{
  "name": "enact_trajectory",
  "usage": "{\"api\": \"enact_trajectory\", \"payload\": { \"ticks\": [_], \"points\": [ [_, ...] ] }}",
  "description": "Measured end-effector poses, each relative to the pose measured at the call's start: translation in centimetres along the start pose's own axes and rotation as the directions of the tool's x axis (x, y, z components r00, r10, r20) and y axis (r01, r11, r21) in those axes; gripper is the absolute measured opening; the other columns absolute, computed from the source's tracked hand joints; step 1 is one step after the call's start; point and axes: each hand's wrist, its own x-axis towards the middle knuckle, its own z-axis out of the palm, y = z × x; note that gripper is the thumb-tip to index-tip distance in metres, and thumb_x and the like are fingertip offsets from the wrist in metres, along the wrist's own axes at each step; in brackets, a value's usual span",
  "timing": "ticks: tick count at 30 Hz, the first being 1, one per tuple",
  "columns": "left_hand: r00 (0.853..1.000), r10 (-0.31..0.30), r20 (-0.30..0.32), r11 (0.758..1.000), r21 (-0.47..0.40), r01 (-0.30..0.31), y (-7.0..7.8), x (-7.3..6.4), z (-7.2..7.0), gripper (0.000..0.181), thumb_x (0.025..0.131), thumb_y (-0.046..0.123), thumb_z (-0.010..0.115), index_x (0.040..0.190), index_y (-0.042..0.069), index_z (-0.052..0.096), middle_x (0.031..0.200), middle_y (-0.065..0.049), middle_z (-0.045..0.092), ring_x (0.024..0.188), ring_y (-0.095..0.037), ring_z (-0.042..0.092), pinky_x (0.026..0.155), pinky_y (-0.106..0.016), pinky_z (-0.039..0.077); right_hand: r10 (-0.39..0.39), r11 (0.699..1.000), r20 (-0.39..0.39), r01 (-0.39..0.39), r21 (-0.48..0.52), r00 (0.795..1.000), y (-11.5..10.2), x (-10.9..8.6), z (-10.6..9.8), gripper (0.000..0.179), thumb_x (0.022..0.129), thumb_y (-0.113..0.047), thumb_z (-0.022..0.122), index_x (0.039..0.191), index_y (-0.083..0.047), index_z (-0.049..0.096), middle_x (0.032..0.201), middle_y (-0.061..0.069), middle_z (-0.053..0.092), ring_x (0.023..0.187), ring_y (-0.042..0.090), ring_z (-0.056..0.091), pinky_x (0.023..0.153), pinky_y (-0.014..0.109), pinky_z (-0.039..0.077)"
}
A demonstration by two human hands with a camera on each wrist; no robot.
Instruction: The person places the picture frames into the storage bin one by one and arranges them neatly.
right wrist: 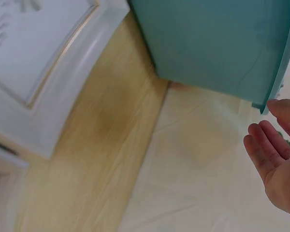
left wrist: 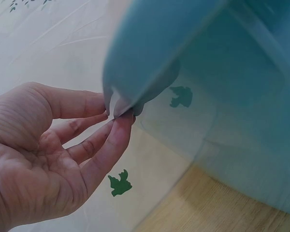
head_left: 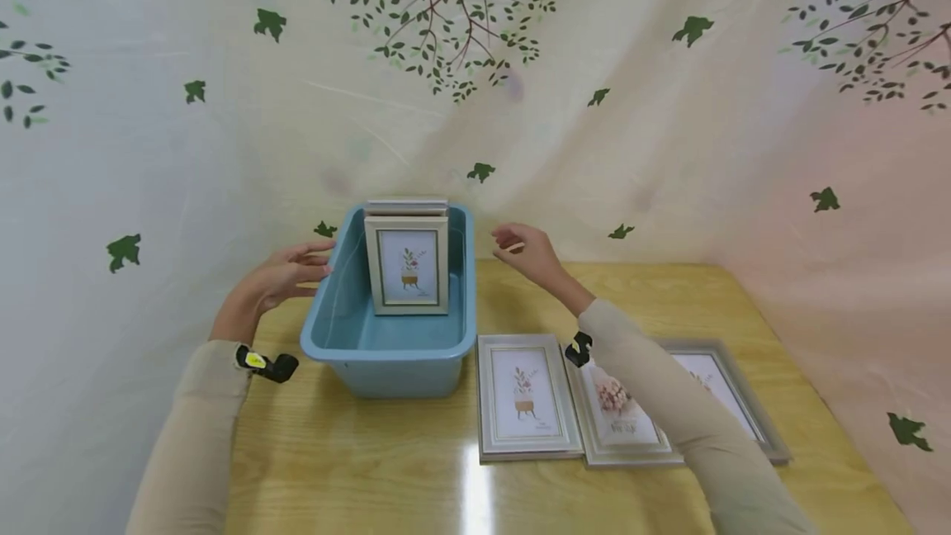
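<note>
A light blue plastic bin [head_left: 394,353] stands on the table, and a cream photo frame [head_left: 443,271] with a potted-plant picture leans upright inside it. Behind that frame, the top edge of at least one more frame [head_left: 407,207] shows. My left hand [head_left: 286,275] touches the bin's left rim with fairly straight fingers; in the left wrist view, the thumb and fingertips of the hand [left wrist: 53,154] meet the rim [left wrist: 135,92]. To the right of the bin, my right hand [head_left: 527,253] is raised, fingers loosely bent, holding nothing. The right wrist view shows this hand [right wrist: 280,159] near the bin's rim corner.
Right of the bin lie a silver frame [head_left: 523,448] with a plant picture, a frame [head_left: 626,415] with a flower picture, and a grey frame [head_left: 765,428], partly hidden by my right sleeve [head_left: 669,403]. Behind the wooden table [head_left: 357,469] hangs a leaf-patterned cloth [head_left: 594,155].
</note>
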Motion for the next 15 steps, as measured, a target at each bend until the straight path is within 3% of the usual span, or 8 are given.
{"api": "enact_trajectory", "payload": {
  "ticks": [8,15],
  "points": [
    [1.0,-0.009,-0.026,1.0,0.005,0.009,0.2,-1.0,0.8,0.071,0.107,0.018,0.053,0.165,0.014,0.013,0.163,-0.028,0.027,0.147,-0.047,0.034,0.116,-0.067,0.035,0.023,0.995,0.174,-0.005,-0.101,0.984,2.6,-3.6,-2.3,0.028,0.09,-0.003,0.076,0.116,0.005,0.07,0.103,0.022,0.074,0.095,0.035,0.072,0.087,0.047,0.06],
    [1.0,-0.014,-0.028,1.0,0.002,0.014,0.1,-1.8,1.7,0.07,0.107,0.017,0.053,0.165,0.014,0.013,0.163,-0.028,0.027,0.147,-0.046,0.033,0.117,-0.066,0.034,0.082,0.993,0.371,-0.044,-0.109,0.925,4.4,-7.2,-3.8,0.033,0.09,-0.009,0.077,0.118,0.007,0.068,0.109,0.028,0.071,0.099,0.035,0.07,0.091,0.048,0.059]
  ]
}}
